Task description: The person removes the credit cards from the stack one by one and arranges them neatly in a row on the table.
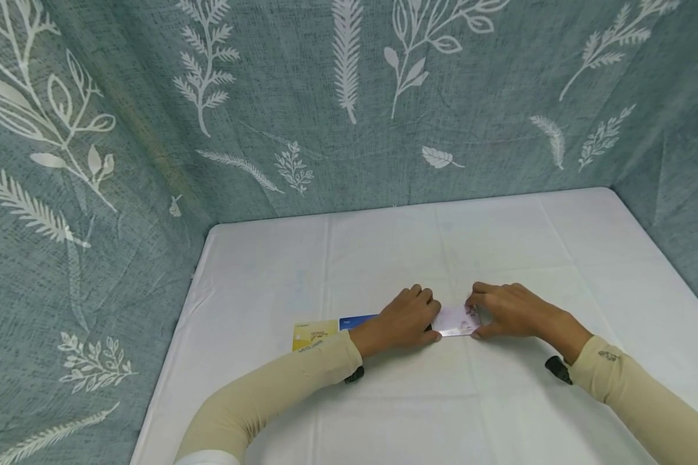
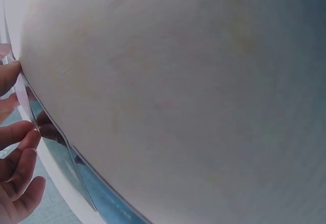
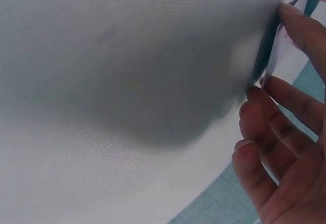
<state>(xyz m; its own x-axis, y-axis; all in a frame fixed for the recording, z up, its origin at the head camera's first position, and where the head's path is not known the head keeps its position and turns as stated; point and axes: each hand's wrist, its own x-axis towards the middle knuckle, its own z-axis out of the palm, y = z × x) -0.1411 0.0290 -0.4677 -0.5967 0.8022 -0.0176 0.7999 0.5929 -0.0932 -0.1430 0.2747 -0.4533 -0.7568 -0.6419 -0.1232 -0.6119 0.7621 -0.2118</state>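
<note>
A pale pink card (image 1: 455, 321) with a flower print lies between the two hands in the head view. My right hand (image 1: 512, 310) grips its right end, thumb at the near edge and forefinger at the far edge. In the right wrist view, a dark teal surface shows beside the pink card (image 3: 279, 48). My left hand (image 1: 404, 320) holds the card's left end between thumb and fingers. Beneath and beside that hand run a blue card (image 1: 355, 321) and a yellow card (image 1: 308, 332), both partly hidden. A glossy dark card (image 2: 61, 155) shows by the left fingertips.
A white cloth covers the table (image 1: 384, 245). Grey-green leaf-print curtains (image 1: 302, 97) stand behind it and at both sides. Black wrist gear (image 1: 558, 370) shows below the right wrist, with a similar dark piece (image 1: 355, 374) under the left.
</note>
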